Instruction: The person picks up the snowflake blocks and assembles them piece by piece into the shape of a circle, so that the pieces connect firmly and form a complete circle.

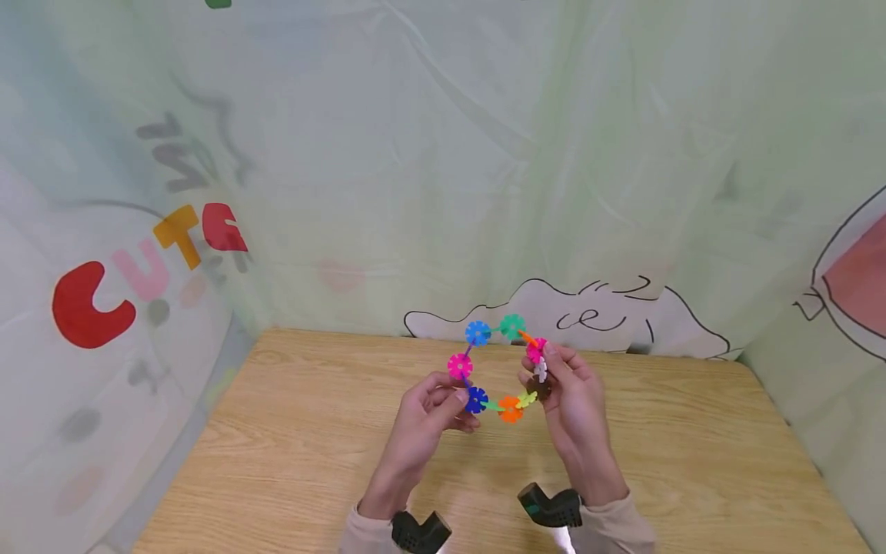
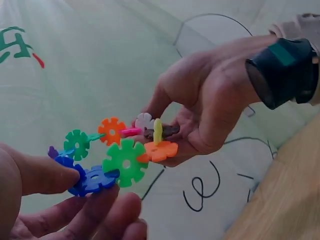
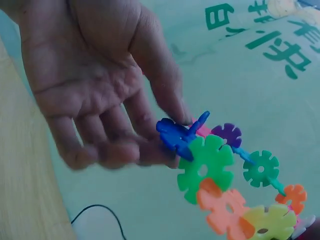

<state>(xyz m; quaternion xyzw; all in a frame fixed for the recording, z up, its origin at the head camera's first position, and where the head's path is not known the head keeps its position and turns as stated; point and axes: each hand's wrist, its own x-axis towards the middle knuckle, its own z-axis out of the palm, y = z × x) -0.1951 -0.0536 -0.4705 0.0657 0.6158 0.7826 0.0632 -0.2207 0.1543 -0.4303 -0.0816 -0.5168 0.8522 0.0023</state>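
A ring of linked, notched plastic snowflake discs is held up above the table between both hands. My left hand (image 1: 432, 408) pinches a dark blue disc (image 2: 96, 181) between thumb and fingers at the ring's lower left. On the other side, my right hand (image 1: 574, 385) grips the ring near a pink disc (image 1: 536, 351), a white disc (image 2: 145, 120) and a dark brown disc (image 1: 538, 387). Between the hands run a green disc (image 3: 205, 169), an orange disc (image 1: 511, 409) and a yellow disc (image 3: 270, 222). Along the far side are a light blue disc (image 1: 477, 333) and a teal-green disc (image 1: 513, 326).
The wooden table (image 1: 291, 462) lies under the hands. A pale printed curtain (image 1: 443, 169) with letters and drawings hangs behind and along the sides. Each wrist wears a black camera, one of them the right wrist camera (image 1: 551, 508).
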